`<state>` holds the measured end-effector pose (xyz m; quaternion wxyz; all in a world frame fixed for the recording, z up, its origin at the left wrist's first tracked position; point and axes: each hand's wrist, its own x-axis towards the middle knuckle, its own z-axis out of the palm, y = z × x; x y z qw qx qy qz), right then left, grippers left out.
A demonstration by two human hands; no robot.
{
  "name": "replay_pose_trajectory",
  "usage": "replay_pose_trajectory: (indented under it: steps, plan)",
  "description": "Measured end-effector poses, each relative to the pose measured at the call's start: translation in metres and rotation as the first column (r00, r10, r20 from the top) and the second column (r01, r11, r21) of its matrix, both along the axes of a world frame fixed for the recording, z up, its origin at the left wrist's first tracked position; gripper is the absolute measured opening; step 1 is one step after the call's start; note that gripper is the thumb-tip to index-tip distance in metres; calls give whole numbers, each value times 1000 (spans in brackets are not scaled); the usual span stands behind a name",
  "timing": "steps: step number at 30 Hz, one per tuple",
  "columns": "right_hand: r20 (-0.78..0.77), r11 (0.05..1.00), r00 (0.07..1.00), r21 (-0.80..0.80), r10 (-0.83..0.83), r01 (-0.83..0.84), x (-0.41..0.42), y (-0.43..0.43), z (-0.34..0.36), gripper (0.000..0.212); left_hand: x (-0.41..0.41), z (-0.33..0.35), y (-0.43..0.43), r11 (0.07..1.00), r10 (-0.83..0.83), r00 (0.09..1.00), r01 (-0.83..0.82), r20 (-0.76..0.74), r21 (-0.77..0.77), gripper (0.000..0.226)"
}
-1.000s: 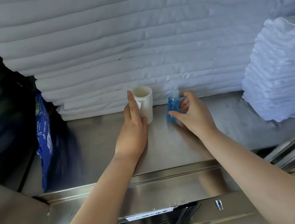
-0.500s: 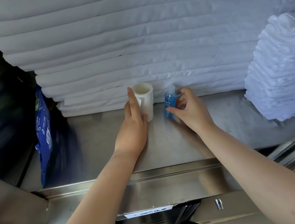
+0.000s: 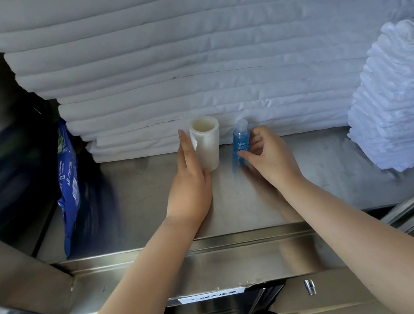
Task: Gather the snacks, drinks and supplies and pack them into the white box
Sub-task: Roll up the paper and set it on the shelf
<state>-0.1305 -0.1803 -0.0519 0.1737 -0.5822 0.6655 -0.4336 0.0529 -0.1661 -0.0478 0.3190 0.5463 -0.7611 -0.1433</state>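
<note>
Judging by the shelf, the gathering is at an early stage: the white box is nowhere in view, and nothing here is packed. A blue packet (image 3: 68, 186) stands untouched at the far left of the steel shelf (image 3: 326, 163). The left hand (image 3: 192, 187) lies with straight fingers along the side of the white cup (image 3: 206, 145), thumb at its base, and no curled grasp shows. Just beside the cup stands the small blue bottle (image 3: 239, 141), upright against the stacked linens (image 3: 210, 59) and pinched between the thumb and curled fingers of the right hand (image 3: 266, 154). Folded towels (image 3: 406, 99) are piled at the right.
</note>
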Motion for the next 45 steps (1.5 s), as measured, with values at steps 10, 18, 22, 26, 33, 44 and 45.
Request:
replay_pose_trajectory:
  steps: [10, 18, 22, 26, 33, 44, 45]
  plan:
    - [-53, 999, 998, -12, 45, -46, 20, -6, 2, 25, -12, -1, 28, 977, -24, 999, 30, -31, 209, 71]
    - [-72, 998, 996, -13, 56, -57, 26, -12, 4, 28, -19, -4, 25, 979, -7, 999, -1, 37, 205, 73]
    - [-58, 998, 996, 2, 65, -65, 26, -7, 6, 37, -17, 0, 27, 978, -26, 999, 20, 27, 210, 73]
    - [-250, 935, 968, -343, 1, -89, 28, 14, 9, 37, 6, 15, 36, 989, -22, 1000, 19, 18, 149, 73]
    - [-512, 746, 835, -473, 200, -469, 75, 24, 35, 29, 86, 36, 47, 868, 311, 943, -233, 116, -438, 53]
    - [-627, 625, 627, -272, 462, -732, 176, 23, 47, 42, 145, 41, 75, 728, 562, 827, -488, 11, -481, 56]
    - [-628, 620, 614, -253, 479, -743, 181, 22, 48, 45, 148, 40, 76, 747, 550, 834, -511, -37, -425, 59]
